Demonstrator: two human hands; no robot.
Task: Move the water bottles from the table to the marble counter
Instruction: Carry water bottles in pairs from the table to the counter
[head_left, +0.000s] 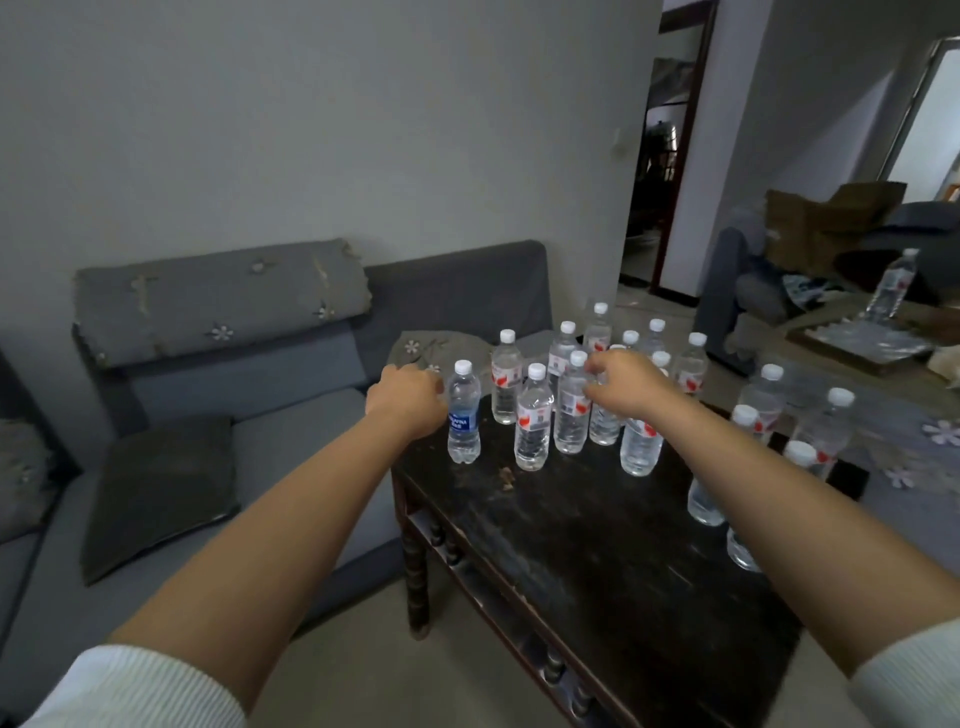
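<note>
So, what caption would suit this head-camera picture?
Both hands, left and right, reach for water bottles on a dark table.

the room is dim, with a soft grey and cool tone. daylight comes from the bright opening (935, 119) at the far right, which is overexposed. shadows are weak and diffuse. the dark table (597, 545) shows faint reflections on its top, and the bottle caps (536, 370) look bright white. the wide lens bends the wall and door lines near the edges. the whole picture is slightly soft, and the far right background is the most blurred.
</note>
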